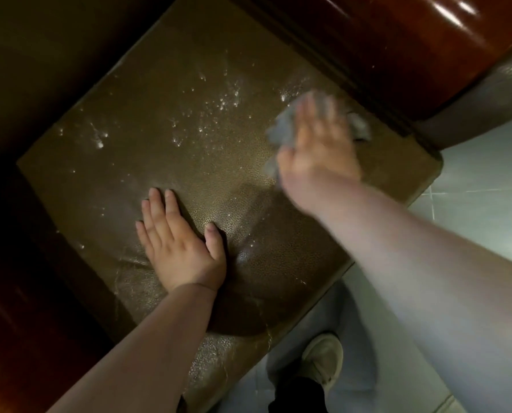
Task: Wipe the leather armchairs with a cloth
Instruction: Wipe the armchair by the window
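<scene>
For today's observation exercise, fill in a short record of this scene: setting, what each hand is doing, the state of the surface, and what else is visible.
Setting: leather seat cushion in a dark wooden chair frame
Left hand: flat, fingers straight, pressing on the cushion
Right hand: on a grey cloth, blurred with motion
Surface: droplets scattered across the far half
Also visible: tiled floor, light shoe
</scene>
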